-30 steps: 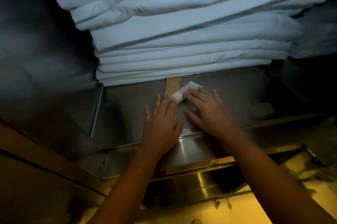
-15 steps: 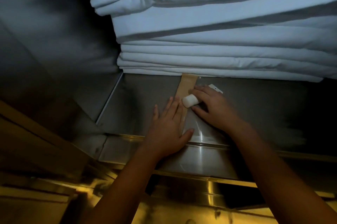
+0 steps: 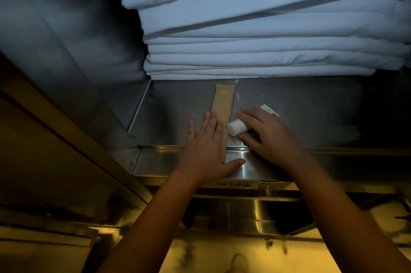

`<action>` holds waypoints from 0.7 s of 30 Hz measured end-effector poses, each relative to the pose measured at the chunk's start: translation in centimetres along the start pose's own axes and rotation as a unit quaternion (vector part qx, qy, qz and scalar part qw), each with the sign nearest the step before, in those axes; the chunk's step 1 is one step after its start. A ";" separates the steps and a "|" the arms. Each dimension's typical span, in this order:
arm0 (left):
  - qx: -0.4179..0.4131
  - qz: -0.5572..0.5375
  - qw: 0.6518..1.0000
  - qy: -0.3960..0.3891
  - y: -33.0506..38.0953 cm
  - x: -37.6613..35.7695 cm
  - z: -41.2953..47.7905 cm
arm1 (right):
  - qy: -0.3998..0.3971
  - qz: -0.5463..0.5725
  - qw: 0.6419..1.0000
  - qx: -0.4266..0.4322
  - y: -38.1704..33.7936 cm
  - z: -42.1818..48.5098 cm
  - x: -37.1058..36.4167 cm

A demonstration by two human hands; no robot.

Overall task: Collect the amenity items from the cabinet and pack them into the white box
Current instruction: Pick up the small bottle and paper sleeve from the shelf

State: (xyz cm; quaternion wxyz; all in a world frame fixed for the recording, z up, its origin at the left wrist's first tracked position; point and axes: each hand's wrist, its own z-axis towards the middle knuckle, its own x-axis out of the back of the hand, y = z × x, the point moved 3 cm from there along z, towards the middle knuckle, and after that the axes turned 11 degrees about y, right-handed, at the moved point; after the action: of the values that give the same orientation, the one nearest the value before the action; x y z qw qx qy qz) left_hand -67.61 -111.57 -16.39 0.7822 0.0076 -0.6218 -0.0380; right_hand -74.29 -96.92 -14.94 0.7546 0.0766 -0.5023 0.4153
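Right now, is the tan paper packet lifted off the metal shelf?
No, the tan packet lies flat on the metal shelf, with the left hand pressed flat over its near end.

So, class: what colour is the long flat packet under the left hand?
Tan, like kraft paper, seen in the head view.

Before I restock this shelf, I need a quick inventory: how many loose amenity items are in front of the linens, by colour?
Tan: 1, the flat tan sachet under the left hand.
White: 2, the white cylinder held by the right hand, and a white packet behind it.
Total: 3.
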 end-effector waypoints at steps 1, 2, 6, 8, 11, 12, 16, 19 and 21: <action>0.000 0.000 1.000 -0.003 0.1 0.0 -0.3 | 0.001 -0.004 1.000 -0.002 -0.2 -0.4 0.2; -0.001 0.000 1.000 -0.005 0.1 -0.1 -0.5 | 0.002 -0.008 1.000 -0.005 -0.4 -0.8 0.4; -0.006 0.003 1.000 -0.016 0.2 -0.2 -1.2 | 0.006 -0.017 1.000 -0.007 -1.2 -2.0 1.0; -0.004 -0.003 1.000 -0.024 0.3 -0.1 -1.6 | 0.006 -0.017 1.000 -0.005 -1.5 -2.5 1.2; -0.003 -0.007 0.999 -0.035 0.3 0.2 -2.2 | 0.010 -0.027 1.000 -0.006 -1.8 -3.1 1.3; -0.002 -0.007 0.999 -0.038 0.3 0.2 -2.4 | 0.014 -0.031 0.999 -0.006 -1.8 -3.3 1.3; 0.007 -0.013 0.999 -0.050 0.5 0.6 -2.9 | 0.032 -0.038 0.999 0.005 -2.1 -3.5 1.3; 0.011 -0.022 0.999 -0.044 0.7 1.1 -3.4 | 0.038 -0.032 0.999 0.017 -2.4 -3.4 1.3; 0.009 -0.020 0.999 -0.050 0.7 1.4 -3.7 | 0.028 -0.023 0.999 0.018 -2.4 -3.3 1.1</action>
State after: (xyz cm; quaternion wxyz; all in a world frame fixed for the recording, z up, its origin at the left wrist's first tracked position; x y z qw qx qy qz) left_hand -63.62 -111.09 -15.82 0.7494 0.0248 -0.6598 -0.0482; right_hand -70.08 -96.11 -14.93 0.7764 0.0902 -0.4714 0.4085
